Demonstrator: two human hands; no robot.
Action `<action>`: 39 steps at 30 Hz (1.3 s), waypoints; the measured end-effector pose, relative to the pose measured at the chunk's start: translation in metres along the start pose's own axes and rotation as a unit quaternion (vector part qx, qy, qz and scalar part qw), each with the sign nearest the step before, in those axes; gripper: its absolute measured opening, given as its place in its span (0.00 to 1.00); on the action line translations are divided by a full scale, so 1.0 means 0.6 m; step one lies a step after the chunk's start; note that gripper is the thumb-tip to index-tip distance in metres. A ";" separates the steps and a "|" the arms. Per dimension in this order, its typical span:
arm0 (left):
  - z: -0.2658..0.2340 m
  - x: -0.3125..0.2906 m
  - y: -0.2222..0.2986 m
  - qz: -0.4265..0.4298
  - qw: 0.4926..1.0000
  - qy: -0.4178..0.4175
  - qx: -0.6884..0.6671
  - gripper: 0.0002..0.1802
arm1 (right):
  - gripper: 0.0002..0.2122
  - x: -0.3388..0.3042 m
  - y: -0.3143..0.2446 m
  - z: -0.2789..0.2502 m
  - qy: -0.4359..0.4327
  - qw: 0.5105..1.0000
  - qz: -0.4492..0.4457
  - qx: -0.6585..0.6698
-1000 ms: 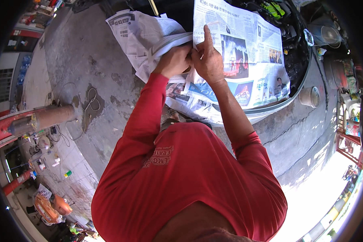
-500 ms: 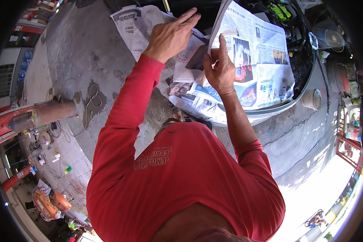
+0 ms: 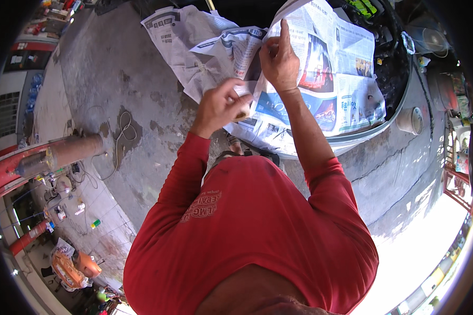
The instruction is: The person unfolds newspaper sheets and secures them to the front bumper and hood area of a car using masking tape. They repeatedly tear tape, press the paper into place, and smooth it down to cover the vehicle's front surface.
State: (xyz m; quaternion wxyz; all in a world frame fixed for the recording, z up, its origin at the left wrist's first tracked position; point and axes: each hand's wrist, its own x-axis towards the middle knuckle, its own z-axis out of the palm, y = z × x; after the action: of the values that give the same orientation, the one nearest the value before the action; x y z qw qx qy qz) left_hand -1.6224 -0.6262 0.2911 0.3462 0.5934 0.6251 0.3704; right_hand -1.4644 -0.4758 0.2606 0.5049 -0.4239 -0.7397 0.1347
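Newspaper sheets (image 3: 347, 68) are spread over the front of a car (image 3: 362, 137), with photos and print facing up. My right hand (image 3: 281, 60) is on the sheets near their middle edge. Its index finger stretches forward along the paper, and the other fingers curl at the edge. My left hand (image 3: 219, 107) is closer to my body, in front of a crumpled left newspaper sheet (image 3: 176, 44). Its fingers are curled and slightly blurred. A small tan patch shows below the thumb, but I cannot make out what it is.
A white bucket (image 3: 409, 121) stands on the concrete floor to the right of the car. Left lie a rusty cylinder (image 3: 76, 151) and a loose pale cable (image 3: 122, 131). Dark engine parts (image 3: 389, 89) show past the paper's right edge. An orange object (image 3: 68, 268) sits lower left.
My left hand has come off the left sheet, moved back toward my body and curled its fingers. My right hand has slid slightly forward and left, and the paper near it has shifted.
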 end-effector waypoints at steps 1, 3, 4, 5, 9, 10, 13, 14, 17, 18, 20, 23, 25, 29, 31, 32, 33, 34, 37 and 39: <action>0.021 -0.008 -0.010 0.000 0.999 -0.038 0.037 0.30 | 0.39 0.003 0.005 0.000 -0.006 1.000 -0.005 -0.004; 0.060 -0.006 -0.025 0.004 0.994 -0.084 0.066 0.34 | 0.40 0.007 0.011 0.000 -0.011 1.000 -0.019 -0.011; 0.075 0.003 -0.032 -0.009 0.996 -0.062 0.061 0.34 | 0.40 0.007 0.011 0.000 -0.010 0.999 -0.027 -0.013; 0.087 0.018 -0.037 -0.019 0.998 -0.036 0.056 0.34 | 0.40 0.005 0.010 -0.002 -0.008 0.999 -0.037 -0.016; 0.101 0.088 -0.056 0.036 0.995 0.064 0.069 0.16 | 0.37 0.002 -0.004 -0.028 -0.023 0.997 -0.025 0.067; 0.100 0.098 -0.060 0.068 0.991 0.083 0.074 0.13 | 0.35 0.001 -0.007 -0.047 -0.036 0.994 -0.007 0.103; 0.091 0.107 -0.070 0.049 0.995 0.063 0.062 0.07 | 0.15 0.010 -0.012 -0.121 -0.066 0.985 0.001 0.160; 0.090 0.105 -0.072 0.040 0.995 0.059 0.066 0.07 | 0.11 0.022 -0.011 -0.150 -0.088 0.984 -0.058 0.142; 0.091 0.097 -0.075 0.034 0.995 0.066 0.061 0.08 | 0.12 0.081 -0.016 -0.192 -0.262 0.948 -0.134 0.118; 0.091 0.096 -0.075 0.037 0.996 0.064 0.050 0.08 | 0.12 0.105 -0.020 -0.199 -0.310 0.930 -0.164 0.109; 0.091 0.096 -0.076 0.047 0.995 0.069 0.056 0.08 | 0.12 0.152 -0.028 -0.201 -0.441 0.889 -0.117 0.047; 0.092 0.098 -0.077 0.060 0.993 0.078 0.070 0.08 | 0.11 0.208 -0.040 -0.170 -0.527 0.839 -0.108 -0.082; 0.093 0.097 -0.078 0.067 0.991 0.087 0.081 0.08 | 0.11 0.232 -0.043 -0.143 -0.551 0.815 -0.130 -0.124; 0.098 0.093 -0.079 0.055 0.989 0.105 0.085 0.08 | 0.13 0.267 -0.047 -0.094 -0.587 0.765 -0.193 -0.182; 0.100 0.092 -0.079 0.047 0.989 0.111 0.081 0.08 | 0.13 0.279 -0.050 -0.082 -0.616 0.759 -0.129 -0.165; 0.101 0.092 -0.079 0.045 0.989 0.114 0.081 0.08 | 0.13 0.285 -0.053 -0.076 -0.634 0.751 -0.084 -0.164; 0.101 0.092 -0.079 0.044 0.989 0.116 0.081 0.09 | 0.13 0.286 -0.057 -0.072 -0.628 0.753 -0.117 -0.158; 0.101 0.092 -0.079 0.042 0.989 0.116 0.081 0.09 | 0.12 0.289 -0.061 -0.069 -0.638 0.747 -0.100 -0.157; 0.101 0.091 -0.078 0.042 0.989 0.118 0.082 0.09 | 0.11 0.290 -0.072 -0.065 -0.647 0.744 -0.080 -0.147; 0.100 0.090 -0.077 0.042 0.989 0.120 0.080 0.10 | 0.11 0.289 -0.077 -0.064 -0.633 0.754 -0.111 -0.135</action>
State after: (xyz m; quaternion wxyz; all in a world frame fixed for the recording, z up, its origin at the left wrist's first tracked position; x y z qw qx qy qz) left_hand -1.5953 -0.5701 0.2219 0.2039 0.5961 0.6645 0.4019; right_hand -1.4764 -0.3804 0.4166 -0.1300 -0.2200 -0.9428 0.2142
